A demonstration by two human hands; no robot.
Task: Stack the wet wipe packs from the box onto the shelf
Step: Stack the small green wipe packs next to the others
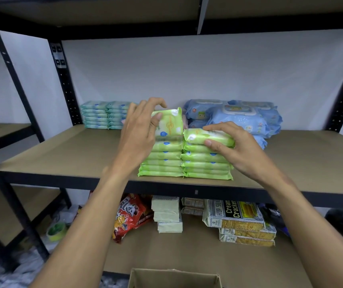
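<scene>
1. The left hand [139, 134] grips a green wet wipe pack [169, 123] that's tipped up almost on edge on top of the left green stack [160, 163]. Its printed face points at the camera, thumb on the front, fingers curled over the top.
2. The right hand [235, 150] pinches a second green pack [210, 137] lying flat on the right green stack [208, 167], long axis left-right. Fingers are on top, thumb on the near edge.
3. The packs are soft lime-green plastic with a blue drop logo.
4. Both stacks touch side by side at the front edge of the shelf board [62, 154].
5. Behind the stacks are teal packs [104, 115] on the left and blue lidded wipes [239, 117] on the right. Below them are cream crackers [239, 217], a red snack bag [131, 215] and the cardboard box [174, 279]. The left hand hides part of the tipped pack.
</scene>
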